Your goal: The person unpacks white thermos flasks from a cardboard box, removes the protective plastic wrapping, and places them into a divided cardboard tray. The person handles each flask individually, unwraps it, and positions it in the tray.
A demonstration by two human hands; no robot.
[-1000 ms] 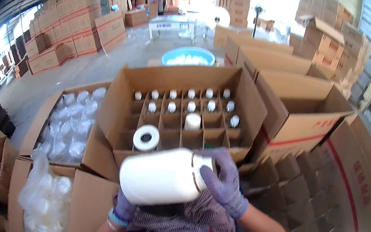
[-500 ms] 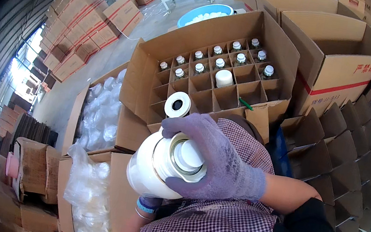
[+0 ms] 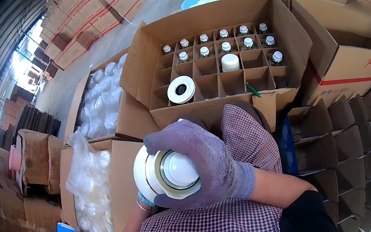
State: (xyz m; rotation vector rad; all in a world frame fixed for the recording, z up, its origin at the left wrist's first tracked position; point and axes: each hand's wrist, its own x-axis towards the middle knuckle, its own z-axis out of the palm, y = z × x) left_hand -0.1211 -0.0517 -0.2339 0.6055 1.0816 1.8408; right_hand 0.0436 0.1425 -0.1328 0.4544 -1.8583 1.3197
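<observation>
Steady the white round-shouldered bottle point(image 3: 161, 176) with purple-gloved right hand point(image 3: 212, 164) wrapped evenly round its neck; cannot tell left hand's hold.

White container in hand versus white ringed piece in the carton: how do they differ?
The white container is in the right hand; the ringed piece sits in the divided carton. The container's middle is white; the ringed piece's is dark. Both look round and mainly white.

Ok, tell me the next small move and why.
Probably a small twist of the right hand: it curls around the near end of the white container, whose round top faces the camera, while the left forearm reaches toward its underside, perhaps steadying it.
</observation>
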